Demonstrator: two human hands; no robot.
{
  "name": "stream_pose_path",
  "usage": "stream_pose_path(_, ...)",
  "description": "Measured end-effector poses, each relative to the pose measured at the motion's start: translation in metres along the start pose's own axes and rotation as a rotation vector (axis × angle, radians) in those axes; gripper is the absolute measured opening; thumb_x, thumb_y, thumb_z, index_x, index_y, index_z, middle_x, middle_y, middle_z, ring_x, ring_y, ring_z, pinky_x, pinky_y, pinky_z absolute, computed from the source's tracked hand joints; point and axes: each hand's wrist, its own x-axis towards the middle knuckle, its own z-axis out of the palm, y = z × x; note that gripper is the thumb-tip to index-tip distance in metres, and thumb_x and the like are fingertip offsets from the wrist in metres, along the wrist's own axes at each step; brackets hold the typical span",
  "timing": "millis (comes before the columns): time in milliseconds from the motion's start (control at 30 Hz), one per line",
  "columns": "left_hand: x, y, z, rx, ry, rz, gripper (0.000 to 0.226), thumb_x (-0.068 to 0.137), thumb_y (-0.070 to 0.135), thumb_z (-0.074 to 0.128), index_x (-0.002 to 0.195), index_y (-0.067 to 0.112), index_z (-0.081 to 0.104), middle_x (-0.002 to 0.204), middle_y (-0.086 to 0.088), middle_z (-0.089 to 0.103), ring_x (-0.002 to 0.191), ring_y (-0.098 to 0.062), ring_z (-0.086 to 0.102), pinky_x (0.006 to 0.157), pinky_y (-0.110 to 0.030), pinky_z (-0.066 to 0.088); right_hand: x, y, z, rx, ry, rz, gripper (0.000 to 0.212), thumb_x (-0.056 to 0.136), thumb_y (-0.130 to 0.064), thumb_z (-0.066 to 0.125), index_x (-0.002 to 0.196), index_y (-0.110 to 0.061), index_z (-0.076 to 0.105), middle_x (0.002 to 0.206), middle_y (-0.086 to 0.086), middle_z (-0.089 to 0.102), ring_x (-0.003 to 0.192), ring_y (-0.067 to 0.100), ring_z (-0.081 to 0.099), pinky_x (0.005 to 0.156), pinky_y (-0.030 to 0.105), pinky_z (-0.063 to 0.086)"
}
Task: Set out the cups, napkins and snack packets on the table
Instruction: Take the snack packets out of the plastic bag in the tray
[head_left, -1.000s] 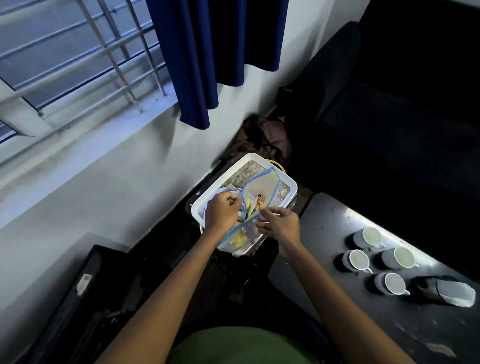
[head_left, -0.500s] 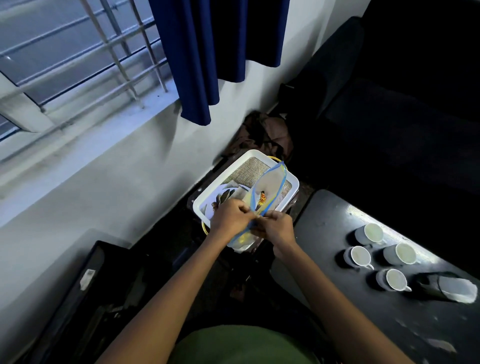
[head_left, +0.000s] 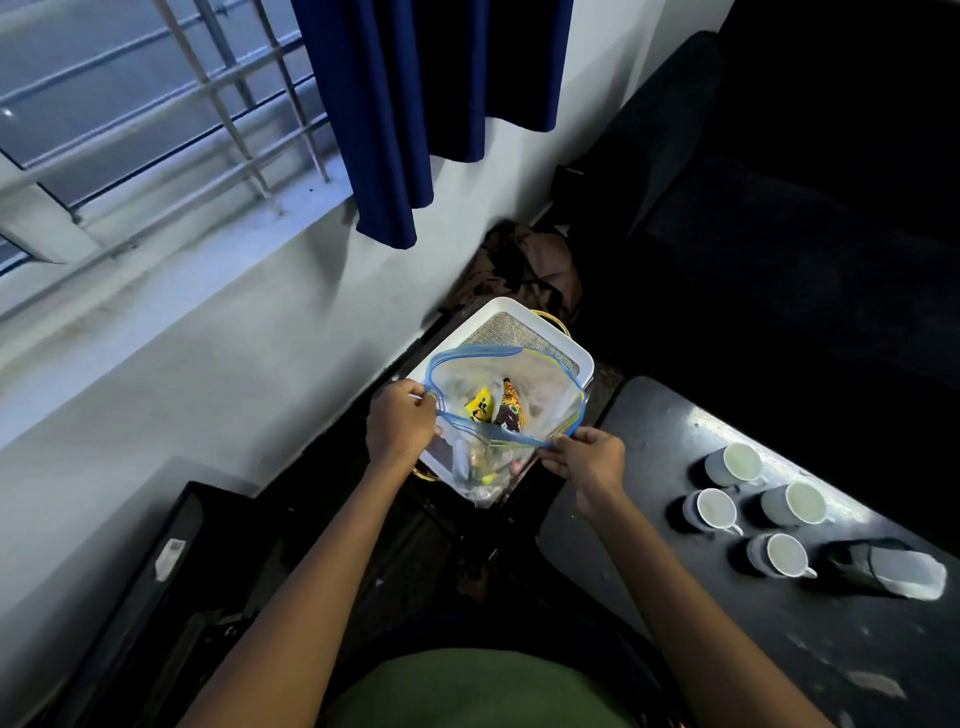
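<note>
A clear zip bag (head_left: 545, 395) with a blue seal hangs open over a white tray (head_left: 582, 358). My left hand (head_left: 400, 423) pinches the bag's left lip and my right hand (head_left: 589, 460) pinches its right lip, holding the mouth wide. Inside show a yellow snack packet (head_left: 479, 408) and a brown snack packet (head_left: 509, 408). Several white cups (head_left: 732, 465) stand on the dark table (head_left: 649, 447) at right. A dark holder with a white napkin (head_left: 906, 571) lies beside the cups.
A grey mat (head_left: 519, 332) lines the tray. Behind it lies a brown bag (head_left: 524, 265). A dark sofa (head_left: 779, 234) fills the upper right. A blue curtain (head_left: 415, 104) hangs by a barred window (head_left: 156, 104). A black case (head_left: 156, 571) sits at lower left.
Both hands held the bag's seal close together before. They have now pulled apart, left hand leftward and right hand rightward, and the bag's mouth stands wide open showing the packets.
</note>
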Motion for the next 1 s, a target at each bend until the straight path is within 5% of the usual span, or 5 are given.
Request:
stream_pose_path(200, -0.005, 0.006, -0.006, -0.021, 0.035, -0.001, 0.019, 0.081, 0.018, 0.056, 0.062, 0.022, 0.057, 0.062, -0.005, 0.069, 0.064, -0.025, 0.070, 0.073, -0.045, 0.057, 0.005, 0.007, -0.003, -0.048, 0.001, -0.013, 0.015, 0.088, 0.002, 0.055, 0.077, -0.008, 0.059, 0.077, 0.016, 0.067, 0.062, 0.021, 0.066, 0.052, 0.024, 0.051)
stream_pose_path(567, -0.029, 0.057, -0.004, 0.157, 0.341, 0.337, 0.014, 0.078, 0.030, 0.063, 0.074, 0.017, 0.066, 0.070, 0.003, 0.072, 0.071, -0.026, 0.066, 0.056, -0.024, 0.037, 0.017, 0.000, 0.001, -0.089, -0.051, -0.072, 0.023, 0.089, 0.000, 0.052, 0.070, -0.010, 0.060, 0.068, 0.011, 0.064, 0.050, 0.013, 0.062, 0.044, 0.019, 0.050)
stream_pose_path(667, -0.032, 0.055, 0.014, 0.230, 0.251, 0.392, 0.015, 0.080, 0.034, 0.063, 0.077, 0.020, 0.065, 0.075, 0.002, 0.073, 0.075, -0.026, 0.067, 0.056, -0.026, 0.041, 0.024, 0.010, -0.001, -0.162, -0.057, -0.045, 0.017, 0.089, -0.002, 0.054, 0.075, -0.009, 0.061, 0.076, 0.017, 0.065, 0.057, 0.020, 0.062, 0.046, 0.023, 0.049)
stream_pose_path(900, -0.043, 0.007, 0.077, 0.470, -0.148, 0.314, 0.016, 0.085, 0.033, 0.054, 0.092, 0.021, 0.064, 0.093, 0.000, 0.073, 0.093, -0.028, 0.065, 0.070, -0.030, 0.047, 0.045, 0.033, -0.016, -0.380, -0.031, 0.004, 0.007, 0.084, -0.002, 0.064, 0.090, -0.006, 0.065, 0.070, 0.014, 0.061, 0.036, 0.007, 0.055, 0.037, 0.017, 0.045)
stream_pose_path(1000, -0.041, -0.003, 0.078, 0.412, -0.176, 0.290, 0.014, 0.084, 0.032, 0.056, 0.089, 0.023, 0.064, 0.092, 0.002, 0.073, 0.091, -0.026, 0.065, 0.072, -0.031, 0.049, 0.053, 0.037, -0.022, -0.575, 0.045, -0.025, 0.027, 0.079, -0.005, 0.067, 0.106, -0.008, 0.068, 0.087, 0.016, 0.069, 0.071, 0.024, 0.068, 0.063, 0.028, 0.053)
